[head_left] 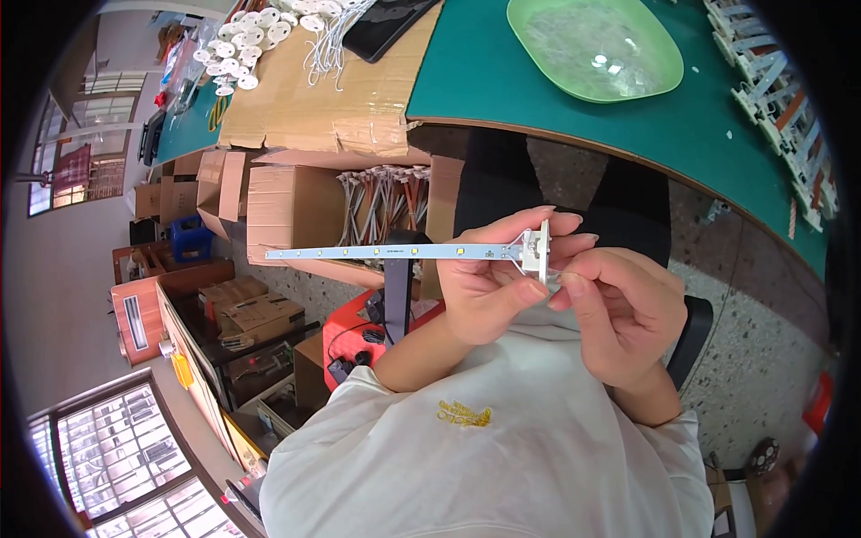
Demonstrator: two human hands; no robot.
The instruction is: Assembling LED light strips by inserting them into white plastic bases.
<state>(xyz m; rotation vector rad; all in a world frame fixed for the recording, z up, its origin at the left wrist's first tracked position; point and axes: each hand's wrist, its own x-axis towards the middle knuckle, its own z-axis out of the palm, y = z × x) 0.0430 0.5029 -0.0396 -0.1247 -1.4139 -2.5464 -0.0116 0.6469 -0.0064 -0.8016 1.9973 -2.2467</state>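
My left hand is closed around the white end piece of a narrow LED strip. The strip points out to the left, its small yellow LEDs facing up, and thin wires run from it into the end piece. At the outer face of that end piece, my right hand pinches a small clear bit between thumb and forefinger. The bit looks like plastic; its exact shape is mostly covered by the fingertips. Both hands are held above my lap, close to each other.
A green bowl of clear plastic bits stands on the green table. White round parts, white wires and a black phone lie on cardboard. Finished-looking strips line the right; an open carton holds more.
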